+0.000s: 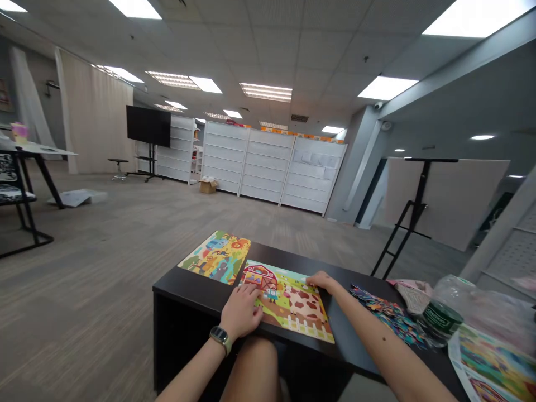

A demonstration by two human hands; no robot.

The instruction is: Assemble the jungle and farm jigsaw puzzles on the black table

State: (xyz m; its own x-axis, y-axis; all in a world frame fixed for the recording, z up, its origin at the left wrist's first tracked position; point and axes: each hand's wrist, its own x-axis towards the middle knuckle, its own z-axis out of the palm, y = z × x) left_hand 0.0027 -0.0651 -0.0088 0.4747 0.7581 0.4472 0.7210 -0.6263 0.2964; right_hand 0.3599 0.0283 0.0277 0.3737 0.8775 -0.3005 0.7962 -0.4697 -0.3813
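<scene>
A farm picture puzzle (288,301) lies flat on the black table (288,255), showing a red barn and a brown-spotted cow. My left hand (243,307), with a watch on its wrist, rests on the puzzle's left part, its fingers loosely spread and lying on the surface. At the upper right edge my right hand (324,281) touches the puzzle with its fingertips; the thumb is hard to make out. Beyond my left hand lies a second puzzle (220,257) with jungle animals, apart from both hands. To the right of my right forearm is a pile of loose puzzle pieces (389,315).
A clear plastic bottle (444,312) with a green label stands at the right, near a pink-and-white cloth item (412,293) and a printed picture sheet (498,357). A white board on a black stand (412,218) rises behind. White shelves (268,164) line the far wall.
</scene>
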